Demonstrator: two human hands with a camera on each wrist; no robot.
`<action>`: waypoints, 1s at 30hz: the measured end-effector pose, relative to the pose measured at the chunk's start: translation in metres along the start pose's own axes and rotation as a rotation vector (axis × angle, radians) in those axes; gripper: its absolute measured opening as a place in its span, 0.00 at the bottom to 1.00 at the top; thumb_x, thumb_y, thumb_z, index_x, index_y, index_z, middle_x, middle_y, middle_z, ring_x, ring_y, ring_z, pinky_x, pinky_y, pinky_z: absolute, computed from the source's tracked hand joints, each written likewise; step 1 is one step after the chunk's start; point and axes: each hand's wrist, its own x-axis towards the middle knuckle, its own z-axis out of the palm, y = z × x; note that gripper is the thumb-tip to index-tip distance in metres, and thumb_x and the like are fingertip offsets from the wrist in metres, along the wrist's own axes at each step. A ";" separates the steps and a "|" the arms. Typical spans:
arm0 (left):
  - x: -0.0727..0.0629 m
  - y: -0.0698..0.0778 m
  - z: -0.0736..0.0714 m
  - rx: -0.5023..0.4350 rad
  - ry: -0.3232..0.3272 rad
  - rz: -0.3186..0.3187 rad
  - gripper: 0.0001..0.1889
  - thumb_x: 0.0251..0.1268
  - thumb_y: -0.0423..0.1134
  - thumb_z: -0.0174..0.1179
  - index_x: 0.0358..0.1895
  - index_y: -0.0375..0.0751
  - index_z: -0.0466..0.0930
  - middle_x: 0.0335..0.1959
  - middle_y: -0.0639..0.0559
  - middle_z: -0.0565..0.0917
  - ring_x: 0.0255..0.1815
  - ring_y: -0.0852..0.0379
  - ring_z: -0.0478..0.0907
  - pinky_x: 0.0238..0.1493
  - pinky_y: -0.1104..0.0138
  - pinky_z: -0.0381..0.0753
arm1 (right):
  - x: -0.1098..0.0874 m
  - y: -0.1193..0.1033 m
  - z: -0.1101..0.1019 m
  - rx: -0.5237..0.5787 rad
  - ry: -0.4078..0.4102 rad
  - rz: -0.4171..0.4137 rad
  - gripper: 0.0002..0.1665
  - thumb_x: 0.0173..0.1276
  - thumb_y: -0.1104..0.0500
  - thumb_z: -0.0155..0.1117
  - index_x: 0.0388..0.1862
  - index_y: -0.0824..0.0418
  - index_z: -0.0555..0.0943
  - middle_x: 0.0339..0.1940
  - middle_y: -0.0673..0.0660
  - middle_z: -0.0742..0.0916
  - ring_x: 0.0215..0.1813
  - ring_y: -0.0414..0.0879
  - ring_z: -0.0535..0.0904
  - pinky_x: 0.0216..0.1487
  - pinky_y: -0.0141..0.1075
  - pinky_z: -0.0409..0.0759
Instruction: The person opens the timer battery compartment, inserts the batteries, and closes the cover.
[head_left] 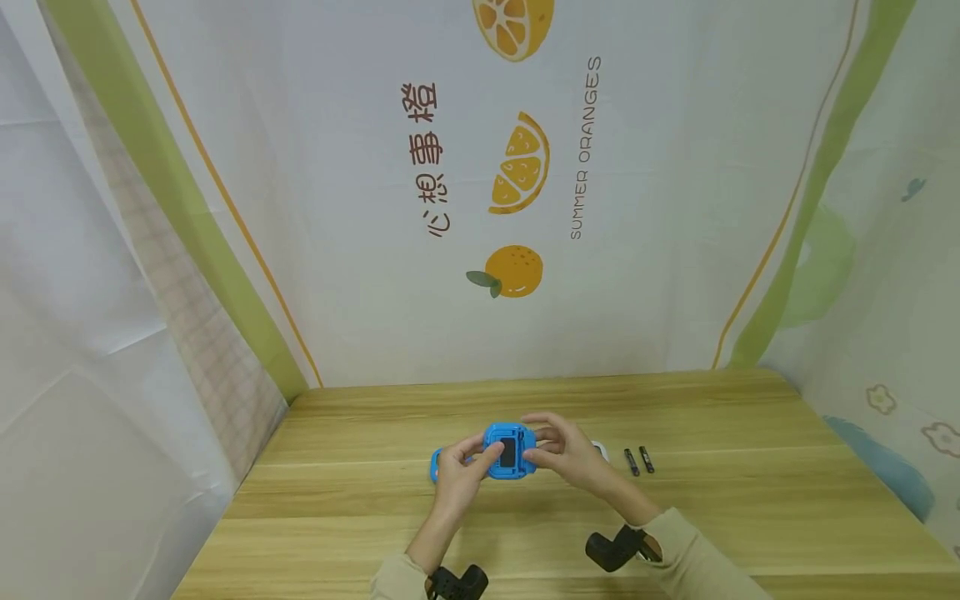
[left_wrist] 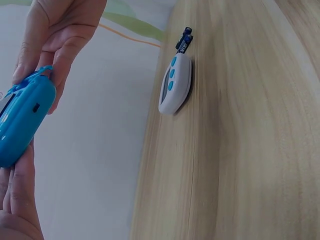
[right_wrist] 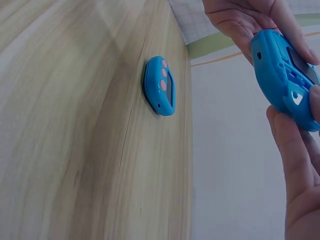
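Both hands hold a small blue digital timer (head_left: 510, 454) above the table, its back turned toward the head camera. A dark rectangle sits in the middle of that back, and a slot along one side shows in the right wrist view. My left hand (head_left: 459, 473) grips the left edge, thumb over the back and fingers behind. On the opposite edge, my right hand (head_left: 562, 454) pinches the timer between thumb and fingers near the slot. Another blue timer (right_wrist: 161, 86) with pink buttons lies on the table, partly behind the left hand in the head view.
A white timer (left_wrist: 176, 85) with blue buttons lies on the wooden table (head_left: 345, 475), mostly covered by the right hand in the head view. Two dark batteries, one left (head_left: 632, 462) and one right (head_left: 647, 459), lie to its right. A printed curtain (head_left: 360, 317) hangs behind the table.
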 end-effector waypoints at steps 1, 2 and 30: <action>0.000 0.000 0.000 -0.003 0.001 0.002 0.19 0.58 0.36 0.58 0.48 0.23 0.73 0.35 0.38 0.80 0.32 0.50 0.80 0.34 0.67 0.80 | 0.000 0.000 0.000 -0.004 0.007 -0.003 0.27 0.61 0.64 0.59 0.57 0.71 0.64 0.44 0.70 0.78 0.42 0.53 0.79 0.39 0.37 0.80; 0.000 -0.001 0.000 -0.007 0.005 0.000 0.19 0.58 0.35 0.58 0.48 0.23 0.73 0.35 0.38 0.80 0.32 0.50 0.80 0.34 0.67 0.80 | 0.000 0.000 0.001 -0.011 0.017 -0.004 0.26 0.61 0.64 0.59 0.56 0.71 0.64 0.44 0.69 0.78 0.42 0.53 0.79 0.39 0.37 0.80; 0.000 0.001 -0.013 -0.001 0.054 -0.046 0.18 0.58 0.36 0.58 0.48 0.25 0.74 0.35 0.41 0.80 0.22 0.66 0.72 0.23 0.77 0.73 | -0.019 0.031 -0.012 -0.010 0.054 0.153 0.22 0.57 0.66 0.62 0.48 0.76 0.69 0.29 0.58 0.78 0.28 0.41 0.77 0.31 0.45 0.80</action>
